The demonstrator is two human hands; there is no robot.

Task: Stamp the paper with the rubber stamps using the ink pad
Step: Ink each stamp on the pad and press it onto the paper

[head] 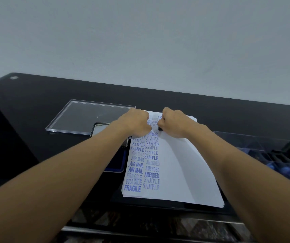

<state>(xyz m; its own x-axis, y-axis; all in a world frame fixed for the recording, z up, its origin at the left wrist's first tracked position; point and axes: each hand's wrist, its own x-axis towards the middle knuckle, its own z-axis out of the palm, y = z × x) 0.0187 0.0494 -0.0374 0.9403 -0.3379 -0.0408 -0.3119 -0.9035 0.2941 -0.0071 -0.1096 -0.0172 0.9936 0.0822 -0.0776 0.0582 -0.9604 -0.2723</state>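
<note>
A stack of white paper [181,172] lies on the black table, its left part covered with two columns of blue stamped words such as SAMPLE, AIR MAIL, AMENDED and FRAGILE. My right hand [173,122] grips a small black rubber stamp [160,128] and holds it down on the paper near the far edge. My left hand [135,122] rests on the paper's far left corner, its fingers hidden from view. The blue ink pad [117,163] lies open just left of the paper, partly under my left forearm.
A clear flat lid [81,116] lies at the back left. A clear plastic box [267,155] with several dark stamps stands at the right. The black table's [228,113] far edge meets a pale wall. A dark-rimmed pale object [99,129] lies by the lid.
</note>
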